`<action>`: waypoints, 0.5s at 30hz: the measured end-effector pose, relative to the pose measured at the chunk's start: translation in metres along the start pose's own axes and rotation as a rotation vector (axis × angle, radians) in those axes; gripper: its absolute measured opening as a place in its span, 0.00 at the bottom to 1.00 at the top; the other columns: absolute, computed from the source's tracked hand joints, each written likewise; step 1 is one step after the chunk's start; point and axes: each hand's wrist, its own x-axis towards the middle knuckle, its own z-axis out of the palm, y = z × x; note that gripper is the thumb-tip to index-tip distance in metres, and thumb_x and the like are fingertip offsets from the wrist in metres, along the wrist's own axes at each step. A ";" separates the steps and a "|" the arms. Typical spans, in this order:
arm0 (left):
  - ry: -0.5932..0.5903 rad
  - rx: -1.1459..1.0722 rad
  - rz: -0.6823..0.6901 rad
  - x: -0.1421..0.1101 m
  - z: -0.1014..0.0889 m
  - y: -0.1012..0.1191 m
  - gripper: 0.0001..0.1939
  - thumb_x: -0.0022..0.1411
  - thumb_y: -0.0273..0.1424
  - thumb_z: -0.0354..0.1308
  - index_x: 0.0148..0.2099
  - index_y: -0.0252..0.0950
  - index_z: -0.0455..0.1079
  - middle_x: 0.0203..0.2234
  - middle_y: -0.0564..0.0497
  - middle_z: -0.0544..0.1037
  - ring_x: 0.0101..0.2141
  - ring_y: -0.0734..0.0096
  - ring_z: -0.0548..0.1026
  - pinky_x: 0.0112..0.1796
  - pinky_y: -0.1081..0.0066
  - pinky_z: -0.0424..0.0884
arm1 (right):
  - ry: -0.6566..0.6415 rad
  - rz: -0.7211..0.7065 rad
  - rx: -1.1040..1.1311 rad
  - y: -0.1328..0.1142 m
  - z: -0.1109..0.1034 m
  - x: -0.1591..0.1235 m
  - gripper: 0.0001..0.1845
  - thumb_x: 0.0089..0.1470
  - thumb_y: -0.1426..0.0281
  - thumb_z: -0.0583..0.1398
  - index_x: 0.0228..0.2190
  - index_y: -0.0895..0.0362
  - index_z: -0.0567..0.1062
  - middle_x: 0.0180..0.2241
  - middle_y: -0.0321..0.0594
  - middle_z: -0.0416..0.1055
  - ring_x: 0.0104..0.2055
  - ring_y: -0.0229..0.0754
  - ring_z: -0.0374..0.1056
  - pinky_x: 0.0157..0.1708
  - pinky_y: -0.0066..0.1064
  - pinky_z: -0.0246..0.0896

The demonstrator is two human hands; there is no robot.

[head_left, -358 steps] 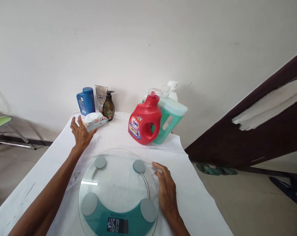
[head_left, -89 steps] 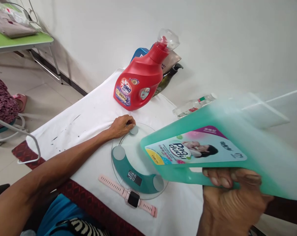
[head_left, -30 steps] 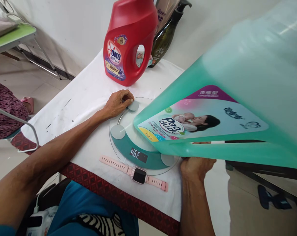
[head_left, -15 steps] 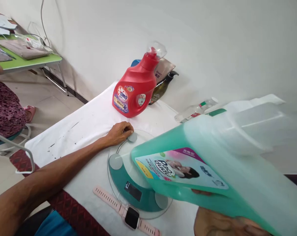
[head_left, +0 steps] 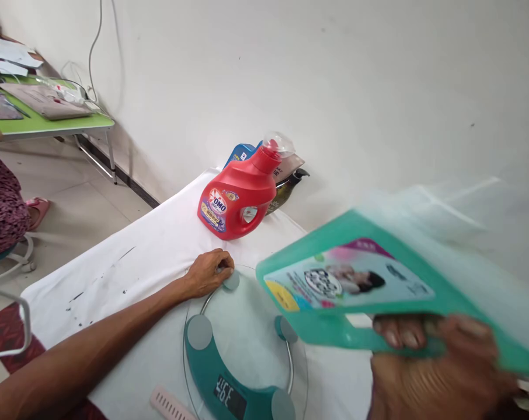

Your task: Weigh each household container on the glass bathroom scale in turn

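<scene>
At the scale (head_left: pixel 247 335), left hand (head_left: pixel 207 274) half-curled, grip unclear; right hand (head_left: pixel 439 367) wrapped round the tilted jug (head_left: pixel 361 289). Carrying step, I'd guess; next calls for levelling.

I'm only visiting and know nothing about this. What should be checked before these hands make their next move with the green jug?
1. The right hand is gripping the green jug by its handle: ok.
2. The jug is closed: cannot tell; its top is blurred.
3. The left hand is away from the glass scale: not ok; its fingers are at the edge, by a round pad.
4. The display is lit: ok, though its reading is unclear.
5. The red bottle stands apart from the scale: ok.
6. The pink strap is off the scale: cannot tell; it runs out of view.
</scene>
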 end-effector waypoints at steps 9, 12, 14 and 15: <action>-0.013 -0.023 -0.018 0.003 0.001 0.002 0.05 0.63 0.29 0.56 0.40 0.39 0.73 0.36 0.51 0.76 0.36 0.67 0.74 0.37 0.68 0.67 | 0.180 -0.008 0.052 0.076 0.092 0.069 0.21 0.40 0.59 0.74 0.19 0.54 0.68 0.13 0.26 0.57 0.14 0.31 0.51 0.12 0.29 0.46; -0.010 -0.027 -0.025 0.004 0.001 0.003 0.04 0.64 0.30 0.56 0.39 0.39 0.72 0.36 0.52 0.76 0.36 0.68 0.74 0.37 0.68 0.66 | 0.157 0.012 0.057 0.099 0.104 0.079 0.24 0.38 0.57 0.75 0.18 0.52 0.66 0.12 0.25 0.56 0.14 0.32 0.50 0.12 0.30 0.46; -0.019 -0.028 -0.025 0.004 0.001 0.004 0.04 0.64 0.31 0.56 0.39 0.39 0.72 0.37 0.51 0.76 0.36 0.67 0.73 0.37 0.68 0.66 | 0.166 0.033 0.059 0.111 0.110 0.078 0.24 0.38 0.55 0.75 0.19 0.52 0.67 0.12 0.25 0.56 0.14 0.33 0.50 0.12 0.31 0.46; -0.025 -0.028 -0.023 0.004 0.000 0.004 0.04 0.65 0.31 0.56 0.39 0.39 0.72 0.37 0.51 0.76 0.36 0.67 0.73 0.37 0.68 0.66 | 0.179 0.039 0.057 0.116 0.112 0.076 0.24 0.38 0.54 0.74 0.20 0.52 0.68 0.13 0.25 0.56 0.14 0.33 0.51 0.12 0.31 0.47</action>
